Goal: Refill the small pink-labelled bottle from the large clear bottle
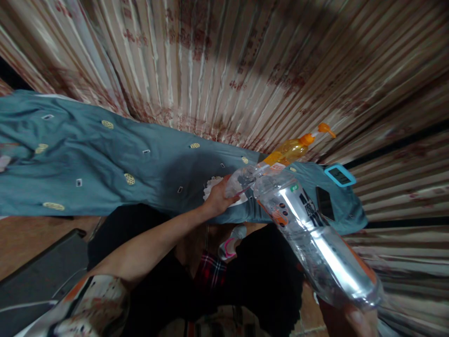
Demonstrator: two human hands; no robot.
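A large clear plastic bottle (pixel 298 243) with a silver and orange label slants across the right side, its neck end up and to the left. My right hand (pixel 359 320) is closed round its bottom end, partly cut off by the frame edge. My left hand (pixel 218 199) is wrapped round a smaller clear plastic bottle (pixel 240 181), whose narrow end points toward the large bottle's mouth. The two ends are close together; I cannot tell whether they touch. Behind them is an orange pump bottle (pixel 289 152). White lacy paper or cloth (pixel 212 183) lies under my left hand.
A teal patterned cloth (pixel 105 159) covers the long narrow table. A blue-framed digital clock (pixel 340 175) and a dark phone (pixel 325 202) lie at its right end. Pleated curtains (pixel 210 61) hang close behind and to the right. A dark grey object (pixel 42 276) stands lower left.
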